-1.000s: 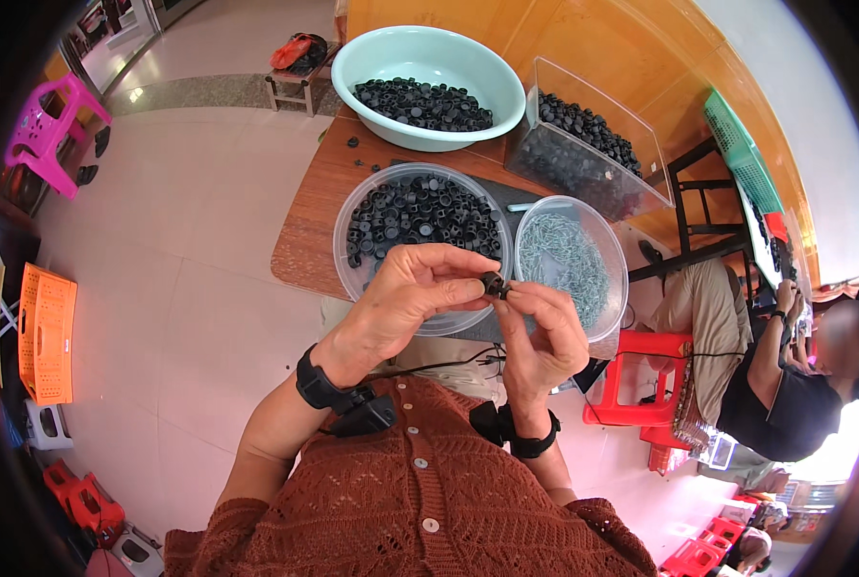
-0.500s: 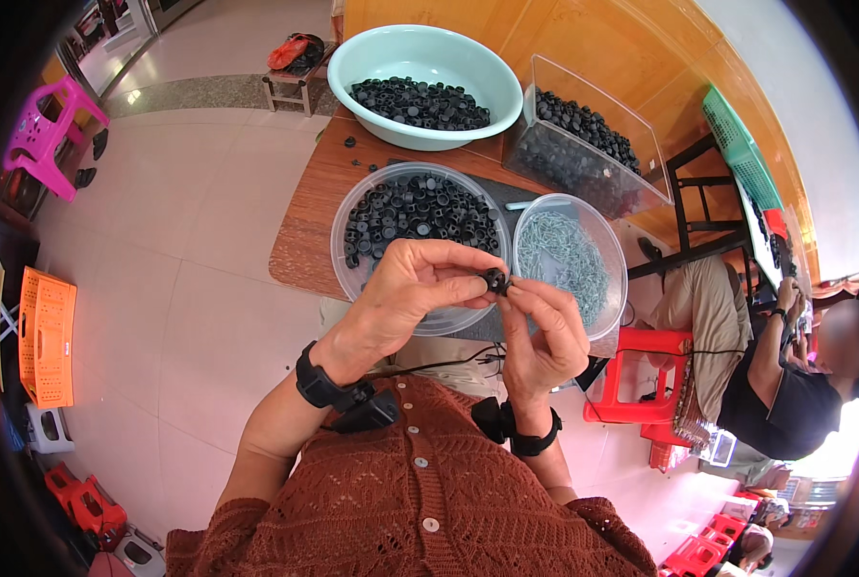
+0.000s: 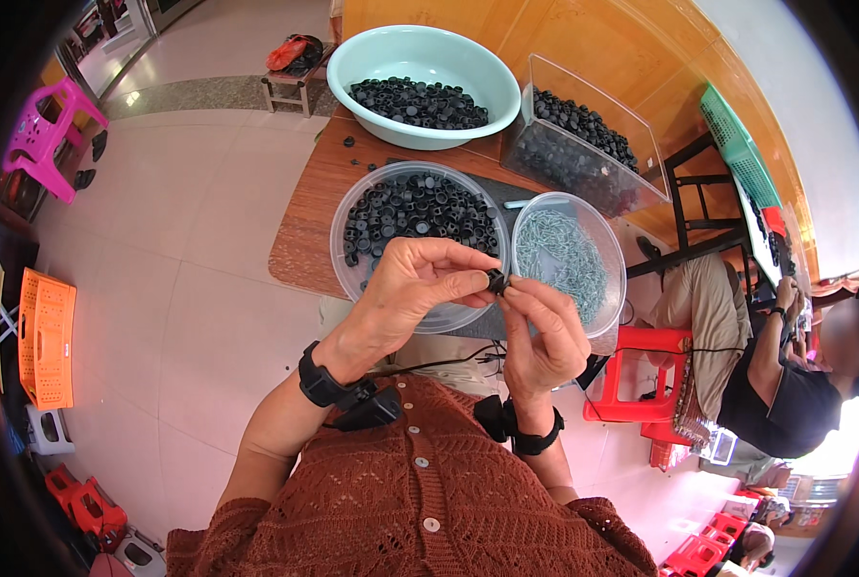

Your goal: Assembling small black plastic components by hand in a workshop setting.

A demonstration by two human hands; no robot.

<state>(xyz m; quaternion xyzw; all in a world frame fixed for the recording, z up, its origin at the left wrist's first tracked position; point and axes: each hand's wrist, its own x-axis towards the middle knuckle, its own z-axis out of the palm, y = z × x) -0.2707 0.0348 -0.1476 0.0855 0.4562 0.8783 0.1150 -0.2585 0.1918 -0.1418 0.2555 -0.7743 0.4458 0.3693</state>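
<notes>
Between thumb and forefinger, my left hand pinches a small round black plastic part. The fingertips of my right hand are closed on the part's right side; whether they also hold a smaller piece is too small to make out. Both hands are above the near edge of a round clear tub full of similar black parts. Beside it, to the right, a smaller clear tub holds many thin silvery metal pieces.
Behind the tubs, a pale green basin and a clear box hold more black parts on the brown table. A red stool and a seated person are at the right. An orange crate stands at the far left.
The black part has turned slightly between my fingertips. Both hands stay in nearly the same place.
</notes>
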